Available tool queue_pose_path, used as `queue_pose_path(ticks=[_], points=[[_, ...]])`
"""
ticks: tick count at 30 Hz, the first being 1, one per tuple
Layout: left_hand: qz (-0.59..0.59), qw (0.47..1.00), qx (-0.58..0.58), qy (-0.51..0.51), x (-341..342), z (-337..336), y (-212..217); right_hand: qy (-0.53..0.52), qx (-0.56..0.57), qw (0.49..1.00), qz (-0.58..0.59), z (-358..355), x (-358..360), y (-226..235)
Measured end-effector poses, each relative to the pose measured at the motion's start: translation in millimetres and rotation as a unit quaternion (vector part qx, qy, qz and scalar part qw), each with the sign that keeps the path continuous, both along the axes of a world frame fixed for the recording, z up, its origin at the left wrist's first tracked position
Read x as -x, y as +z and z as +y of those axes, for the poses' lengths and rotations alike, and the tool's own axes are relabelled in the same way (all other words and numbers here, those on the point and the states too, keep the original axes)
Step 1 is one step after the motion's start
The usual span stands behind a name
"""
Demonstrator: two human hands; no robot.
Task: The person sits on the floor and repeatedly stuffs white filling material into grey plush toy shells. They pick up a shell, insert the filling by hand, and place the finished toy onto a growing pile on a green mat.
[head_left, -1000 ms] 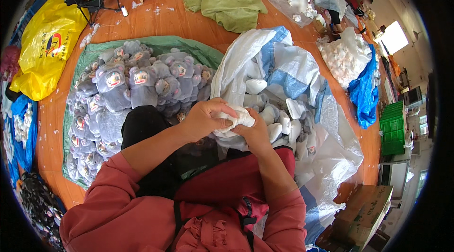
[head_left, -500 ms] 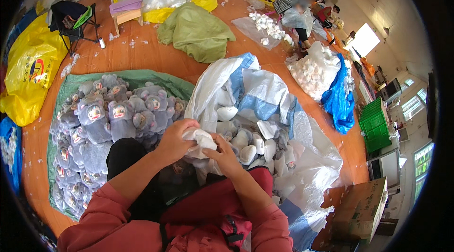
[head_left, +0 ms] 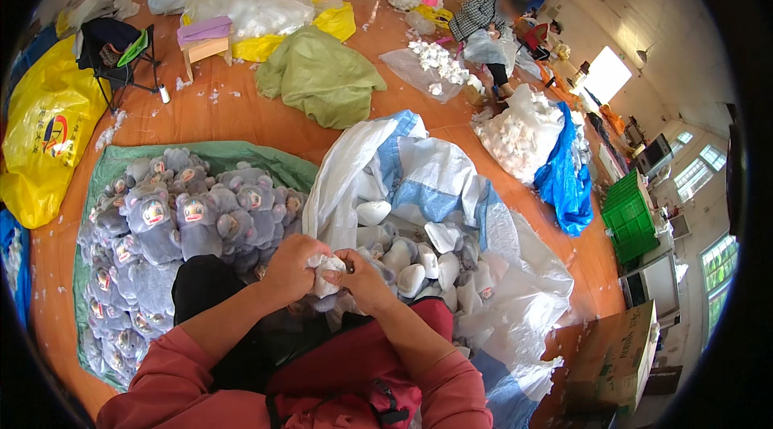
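Note:
Over my lap, between the toy pile and the open sack, both hands are closed on a small white plush piece. My left hand grips its left side, and my right hand pinches the right side with the thumb on top. Fingers cover much of the piece, so its full shape is hidden. To the left, many grey plush toys with small printed faces lie heaped on a green sheet. At the right, a white and blue woven sack holds loose white and grey plush pieces.
Beyond lie an olive cloth bundle, a small wooden stool and a folding chair. A bag of white stuffing, a green crate and a cardboard box stand right. A seated person works farther back.
The white piece is bunched smaller between my hands, which have drawn closer together and slightly lower. The whole view has shifted a little, so the surroundings sit further left.

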State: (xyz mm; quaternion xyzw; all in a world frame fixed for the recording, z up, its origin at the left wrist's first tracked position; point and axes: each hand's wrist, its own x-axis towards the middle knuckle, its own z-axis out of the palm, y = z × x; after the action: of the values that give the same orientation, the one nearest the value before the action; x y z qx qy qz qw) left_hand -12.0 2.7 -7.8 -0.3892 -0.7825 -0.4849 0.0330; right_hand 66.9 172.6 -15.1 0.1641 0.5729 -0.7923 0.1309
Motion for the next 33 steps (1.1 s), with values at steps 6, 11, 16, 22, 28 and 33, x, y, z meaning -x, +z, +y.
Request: queue_pose_path(ticks=[6,11,16,22,28,33], points=[[-0.055,0.992,0.034,-0.108,5,-3,3,-0.026,-0.032,0.999,0.028,5,-3,0],[-0.079,0.984,0.05,-0.149,-2,-2,19,-0.042,-0.057,0.997,0.033,9,0,-8],[-0.029,0.982,0.107,-0.155,-10,-1,11,-0.048,-0.215,0.972,0.076,8,2,-23],[0.08,0.976,0.144,-0.143,-24,0,-2,-0.075,-0.278,0.946,0.148,21,7,-69],[0.119,0.982,0.108,-0.101,-21,5,-14,-0.1,-0.312,0.929,0.17,25,10,-86],[-0.017,0.997,0.076,0.013,-7,2,-13,-0.078,-0.159,0.983,0.043,14,9,-36]])
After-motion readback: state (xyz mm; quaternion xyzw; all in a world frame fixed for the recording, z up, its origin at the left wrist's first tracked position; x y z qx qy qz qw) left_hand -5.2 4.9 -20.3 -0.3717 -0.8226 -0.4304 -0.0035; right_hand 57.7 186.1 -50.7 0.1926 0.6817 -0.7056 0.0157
